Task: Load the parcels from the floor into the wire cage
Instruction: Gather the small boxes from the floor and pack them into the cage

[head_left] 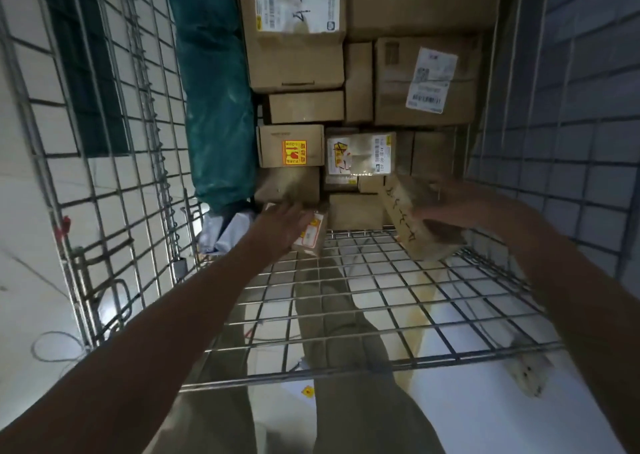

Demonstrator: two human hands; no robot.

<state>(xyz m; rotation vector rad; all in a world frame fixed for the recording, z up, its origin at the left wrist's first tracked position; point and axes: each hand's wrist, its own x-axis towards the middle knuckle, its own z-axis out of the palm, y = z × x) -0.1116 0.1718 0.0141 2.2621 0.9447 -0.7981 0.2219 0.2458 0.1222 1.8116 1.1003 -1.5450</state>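
Cardboard: two hands, left hand (282,225) and right hand (460,207), two boxes.

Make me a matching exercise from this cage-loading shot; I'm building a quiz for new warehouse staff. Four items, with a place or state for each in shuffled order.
Things:
1. green plastic-wrapped bundle
2. box marked "4-4"
3. small parcel with an orange-and-white label
4. box with handwritten characters

Places or states:
A. tilted, under the right hand
B. top of the stack, white label
C. long, against the cage's left wire wall
D. at the left hand, by the front mesh edge

Pairs: 1-C, 2-B, 3-D, 4-A
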